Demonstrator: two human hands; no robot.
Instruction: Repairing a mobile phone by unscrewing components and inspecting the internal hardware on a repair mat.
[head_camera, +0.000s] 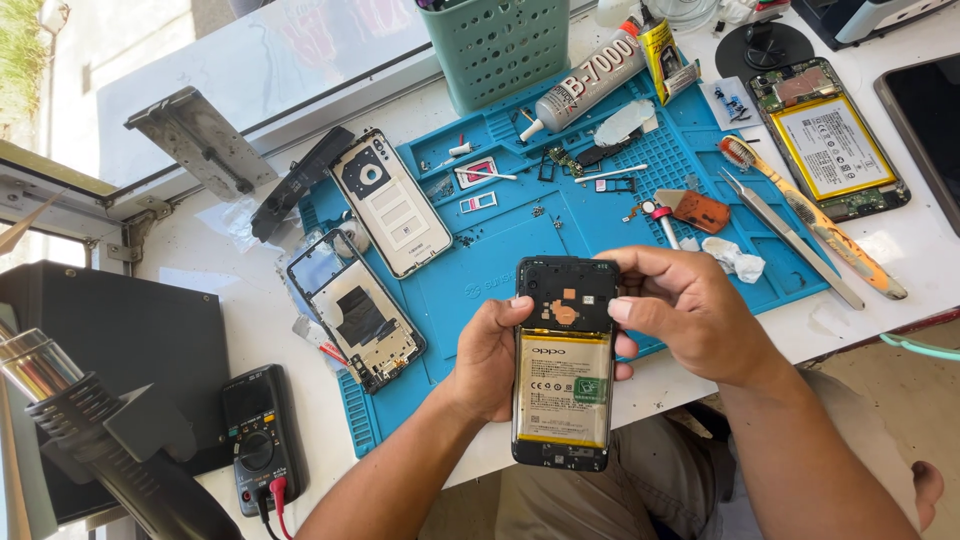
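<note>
Phone (562, 365) (back cover off, battery bare) rests in the left hand (487, 358), fingers wrapped round it, while the right hand (690, 310) pinches its top edge, likely seating the upper plate, which calls for careful pressure.

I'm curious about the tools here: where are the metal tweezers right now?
In the head view the tweezers lie on the right side of the table, across the blue mat's right edge, between the crumpled tissue and the orange-handled brush.

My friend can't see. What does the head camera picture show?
Two hands, left hand and right hand, hold an opened phone with its battery showing, above a blue repair mat. Around it lie phone parts, tweezers, a glue tube and a multimeter.
</note>
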